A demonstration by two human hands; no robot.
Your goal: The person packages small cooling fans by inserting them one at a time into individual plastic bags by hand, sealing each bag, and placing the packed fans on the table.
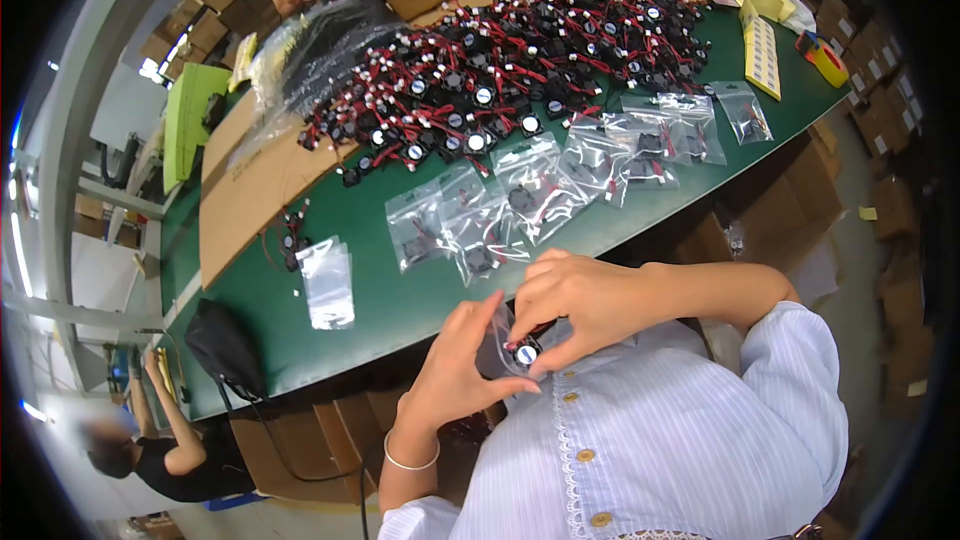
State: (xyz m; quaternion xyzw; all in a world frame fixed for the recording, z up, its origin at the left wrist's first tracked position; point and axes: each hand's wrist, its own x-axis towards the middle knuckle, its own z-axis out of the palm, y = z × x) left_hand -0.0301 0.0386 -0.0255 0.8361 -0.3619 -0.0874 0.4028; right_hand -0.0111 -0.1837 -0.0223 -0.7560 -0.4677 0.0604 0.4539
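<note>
Off table edge [690, 190], fan [526, 353], perhaps part-bagged

over here, cardboard boxes [880, 130] stack beyond the green-topped table [385, 305]; a pale frame [80, 80] and bright strip light [20, 260] stand leftward.

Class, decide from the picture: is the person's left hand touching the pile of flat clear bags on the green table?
Apart. The head view shows bare green tabletop between the left hand and the flat clear bags.
</note>
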